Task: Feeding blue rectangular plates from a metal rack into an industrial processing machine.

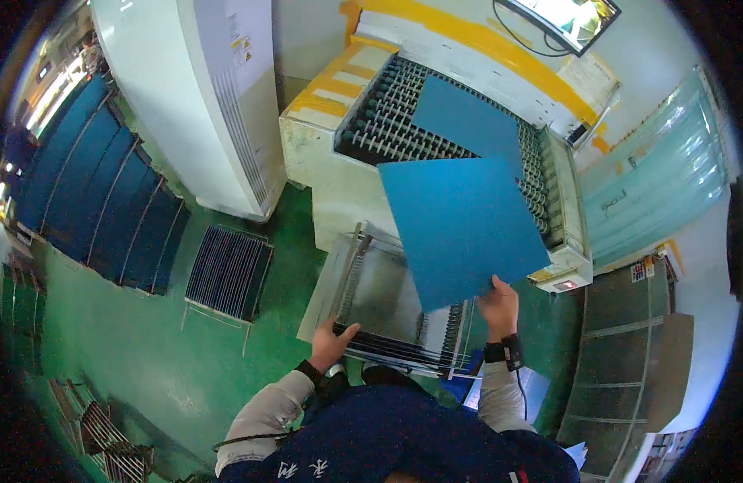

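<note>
My right hand (500, 312) is closed on the near right edge of a large flat blue panel (460, 229). The panel slants over the front of the roller machine, its far edge overlapping a second blue panel (468, 117) on the rollers. My left hand (333, 344) rests at the left side of a slotted metal rack (357, 282), thumb and forefinger spread apart. Thin dark panels (395, 350) stand in the rack's near slots, just in front of my body. The blue panel hides part of the rack's far right side.
The roller conveyor machine (371, 133) fills the far middle. Left of it stands a tall white cabinet (226, 105). A second filled rack (228, 266) sits on the green floor (162, 354). Large dark panels (90, 185) lean at far left; grey boards (617, 362) stand at right.
</note>
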